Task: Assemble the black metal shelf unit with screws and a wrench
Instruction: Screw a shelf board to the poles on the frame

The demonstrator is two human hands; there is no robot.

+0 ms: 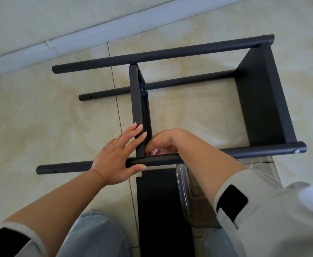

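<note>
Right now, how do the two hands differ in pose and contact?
1. The left hand lies flat with straight fingers pressed along the middle shelf panel, thumb under the near pole; the right hand is curled, fingertips bunched at the panel-pole joint.
2. The left hand steadies the parts; the right hand seems to work something small at the joint, hidden from view.
Shared: both meet at the same corner, reaching across the near pole.

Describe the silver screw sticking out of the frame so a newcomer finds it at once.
Start at the black shelf frame lying on its side on the tiled floor. Follow the nearest pole, the one under both hands, to its right end. The screw sits just short of that tip, the only shiny silver speck on a black tube.
</note>
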